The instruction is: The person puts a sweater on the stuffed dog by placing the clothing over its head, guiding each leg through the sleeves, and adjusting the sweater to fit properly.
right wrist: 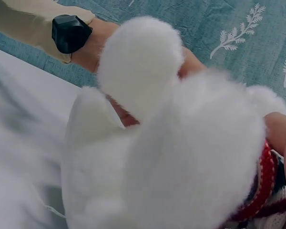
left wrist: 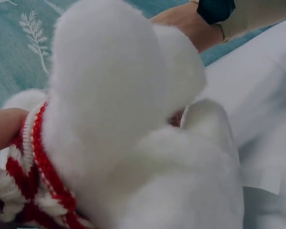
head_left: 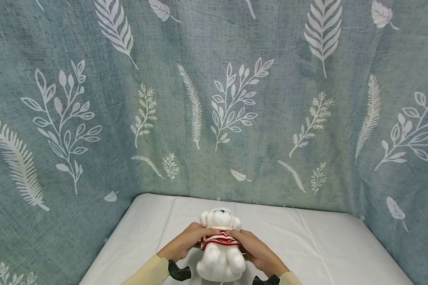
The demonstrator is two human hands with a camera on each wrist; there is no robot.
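Note:
A white plush bear (head_left: 221, 263) in a red-and-white knitted sweater (head_left: 219, 239) is held at the near part of the white surface, its head pointing away. My left hand (head_left: 187, 240) grips one side, its thumb lying across the sweater. On the opposite side my right hand (head_left: 255, 248) grips it likewise, thumb on the knit. Fluffy white legs (left wrist: 105, 71) fill much of the left wrist view, with the left thumb (left wrist: 7, 126) at the edge. The right wrist view shows the right thumb (right wrist: 280, 133) by the sweater's red hem; most other fingers are hidden by the plush.
The white-covered table (head_left: 306, 233) spreads to both sides and behind the bear. Blue-green fabric with white leaf prints (head_left: 232, 174) hangs at the back and along both sides. Black devices (head_left: 178, 271) sit on both wrists. A thin white strand (right wrist: 50, 209) lies below the plush.

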